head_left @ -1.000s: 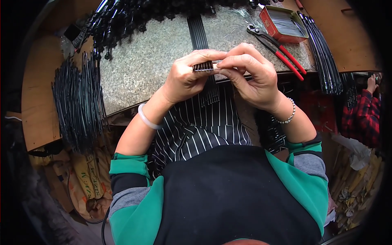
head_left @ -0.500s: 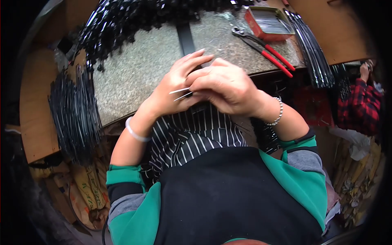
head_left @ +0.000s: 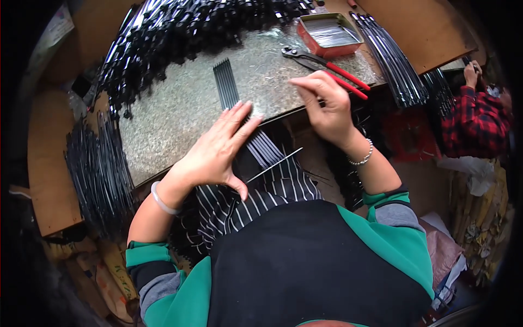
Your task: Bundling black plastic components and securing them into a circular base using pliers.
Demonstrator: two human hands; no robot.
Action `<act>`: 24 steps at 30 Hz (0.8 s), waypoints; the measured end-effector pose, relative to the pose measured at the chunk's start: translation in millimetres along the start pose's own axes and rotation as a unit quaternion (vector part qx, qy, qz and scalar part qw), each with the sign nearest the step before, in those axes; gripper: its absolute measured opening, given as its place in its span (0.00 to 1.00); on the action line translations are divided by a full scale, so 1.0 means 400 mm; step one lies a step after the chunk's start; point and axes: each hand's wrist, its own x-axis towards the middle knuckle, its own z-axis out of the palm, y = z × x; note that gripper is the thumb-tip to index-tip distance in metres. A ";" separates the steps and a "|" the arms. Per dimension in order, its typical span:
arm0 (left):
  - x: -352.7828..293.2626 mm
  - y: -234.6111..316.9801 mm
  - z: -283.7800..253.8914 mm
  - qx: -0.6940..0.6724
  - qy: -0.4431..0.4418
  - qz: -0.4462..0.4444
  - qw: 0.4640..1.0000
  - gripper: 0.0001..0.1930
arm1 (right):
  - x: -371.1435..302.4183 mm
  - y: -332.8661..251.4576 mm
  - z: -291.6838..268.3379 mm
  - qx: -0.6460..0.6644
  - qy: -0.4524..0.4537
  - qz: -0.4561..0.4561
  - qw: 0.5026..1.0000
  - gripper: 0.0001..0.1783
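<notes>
A flat row of thin dark rods [head_left: 226, 82] lies side by side, running from the stone slab over its near edge toward my lap. My left hand [head_left: 215, 147] rests flat across the rods with its fingers stretched out and thumb apart. Across the rods' near ends lies a thin silvery wire [head_left: 276, 164], sticking out on both sides. To the right, my right hand [head_left: 327, 103] is raised apart from the rods, thumb and fingers pinched together. Whatever that pinch may hold is too small to make out. Red-handled pliers [head_left: 332, 71] lie just beyond it.
A red tin [head_left: 329, 50] of thin metal wires stands at the far right of the slab [head_left: 158, 120]. Black rods form a large pile [head_left: 190, 32] at the back and bundles at the left [head_left: 98, 163] and right [head_left: 389, 60]. A person in a checked sleeve [head_left: 473, 131] sits far right.
My hands have come apart: the right has moved away to the right, and the left has flattened onto the rods. The wire, earlier at my fingers, now lies across the rods' near ends.
</notes>
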 end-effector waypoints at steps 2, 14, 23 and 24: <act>-0.009 0.022 0.003 0.038 -0.028 -0.012 0.999 0.68 | -0.021 0.040 -0.001 -0.040 0.011 0.010 0.999 0.09; -0.088 0.081 0.095 -0.085 0.333 0.109 0.933 0.35 | -0.067 0.050 0.091 -0.173 -0.028 -0.121 0.977 0.08; -0.192 0.093 0.050 -0.123 0.191 0.084 0.970 0.27 | -0.117 0.051 0.114 -0.200 -0.072 -0.139 0.967 0.14; -0.194 0.089 0.050 -0.111 0.184 0.089 0.973 0.28 | -0.118 0.052 0.116 -0.200 -0.069 -0.138 0.968 0.15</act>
